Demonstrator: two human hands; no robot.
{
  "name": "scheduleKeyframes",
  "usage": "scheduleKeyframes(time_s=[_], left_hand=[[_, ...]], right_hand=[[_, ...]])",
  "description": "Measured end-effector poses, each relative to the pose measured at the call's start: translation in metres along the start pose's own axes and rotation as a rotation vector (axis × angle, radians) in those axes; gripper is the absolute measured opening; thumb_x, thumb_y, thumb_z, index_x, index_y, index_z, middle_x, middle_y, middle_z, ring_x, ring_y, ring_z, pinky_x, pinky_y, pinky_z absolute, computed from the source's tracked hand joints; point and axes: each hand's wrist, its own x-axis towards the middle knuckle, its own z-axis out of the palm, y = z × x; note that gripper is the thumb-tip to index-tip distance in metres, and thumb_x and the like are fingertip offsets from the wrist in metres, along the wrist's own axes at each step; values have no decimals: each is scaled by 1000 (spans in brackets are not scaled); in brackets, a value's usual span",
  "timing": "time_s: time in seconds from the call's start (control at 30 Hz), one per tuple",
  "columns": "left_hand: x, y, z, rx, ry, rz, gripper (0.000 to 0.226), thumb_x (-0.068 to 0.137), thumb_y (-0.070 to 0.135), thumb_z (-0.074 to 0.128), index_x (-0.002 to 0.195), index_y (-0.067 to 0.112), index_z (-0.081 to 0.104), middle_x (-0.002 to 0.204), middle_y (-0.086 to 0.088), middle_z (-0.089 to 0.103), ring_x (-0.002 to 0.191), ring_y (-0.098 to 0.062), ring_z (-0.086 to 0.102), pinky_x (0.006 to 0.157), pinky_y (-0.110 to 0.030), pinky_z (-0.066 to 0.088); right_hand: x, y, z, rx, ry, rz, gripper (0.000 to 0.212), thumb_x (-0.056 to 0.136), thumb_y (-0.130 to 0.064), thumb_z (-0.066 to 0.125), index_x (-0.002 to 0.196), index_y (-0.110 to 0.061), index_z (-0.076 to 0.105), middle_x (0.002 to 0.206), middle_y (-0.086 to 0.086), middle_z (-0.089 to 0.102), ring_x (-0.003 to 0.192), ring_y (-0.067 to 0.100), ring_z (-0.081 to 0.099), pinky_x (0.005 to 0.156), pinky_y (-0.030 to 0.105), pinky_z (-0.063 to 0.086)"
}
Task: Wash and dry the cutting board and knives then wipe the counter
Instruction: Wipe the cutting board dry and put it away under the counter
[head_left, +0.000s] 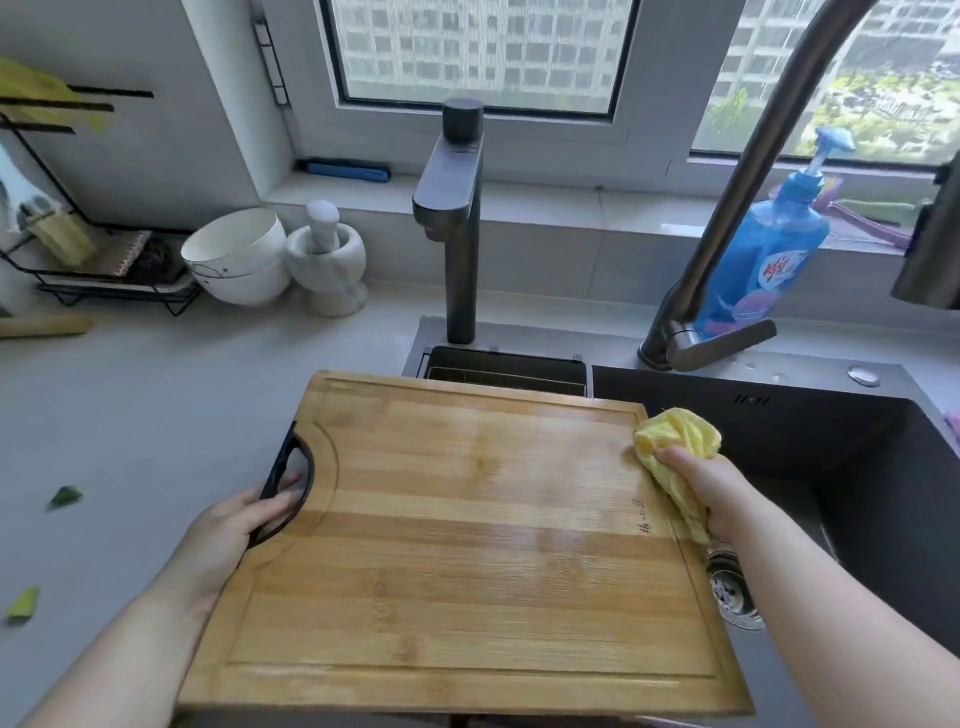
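Note:
A large bamboo cutting board (457, 540) with a black handle cutout on its left side fills the middle of the head view, held over the counter edge and the sink. My left hand (234, 525) grips the board by that black handle, fingers through the cutout. My right hand (701, 488) holds a bunched yellow cloth (675, 441) against the board's right edge near its far corner. The board's surface looks damp and shiny. No knives are in view.
The dark sink (883, 493) lies to the right, its drain (732, 587) beside my right forearm. Two faucets (457, 208) stand behind it, with a blue soap bottle (774, 249). White bowls (239, 254), a mortar (327, 260) and a rack sit at the back left. Green scraps (65, 496) dot the grey counter (156, 395).

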Motion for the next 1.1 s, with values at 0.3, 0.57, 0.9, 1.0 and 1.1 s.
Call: scheduleKeyframes(time_s=[0.3, 0.57, 0.9, 1.0, 1.1], left_hand=[[8, -3, 10, -70, 56, 34, 35, 90, -3, 43, 122, 9, 52, 65, 12, 71, 80, -11, 61, 76, -23, 43], [-1, 0, 20, -61, 47, 55, 34, 90, -6, 41, 116, 13, 52, 63, 11, 70, 61, 1, 66, 50, -8, 49], [-10, 0, 26, -236, -27, -147, 36, 95, 6, 43, 126, -13, 44, 122, -26, 54, 93, -25, 55, 81, -25, 45], [-12, -2, 26, -236, -31, -149, 36, 95, 5, 41, 126, -14, 42, 129, -28, 48, 110, -32, 52, 87, -29, 40], [-17, -2, 26, -211, -12, -182, 29, 94, 1, 44, 120, -10, 47, 95, -19, 67, 87, -18, 64, 75, -22, 48]], right_hand=[[31, -3, 3, -23, 55, -56, 47, 87, -24, 59, 127, -4, 46, 90, 7, 53, 86, 24, 51, 82, 37, 42], [21, -3, -1, -130, 272, -309, 43, 86, -19, 61, 125, -9, 48, 116, 13, 56, 93, 22, 48, 85, 37, 41], [-104, -1, 64, -131, -189, -440, 9, 85, -25, 61, 88, -28, 54, 80, -9, 56, 74, 4, 52, 67, 22, 46], [-121, 28, 118, -406, -371, -518, 43, 84, -38, 61, 122, -27, 45, 113, -8, 54, 104, 8, 52, 96, 25, 45], [-124, 64, 155, -965, -150, -911, 83, 72, -59, 61, 141, -30, 25, 145, -1, 36, 128, 18, 42, 105, 34, 36]])
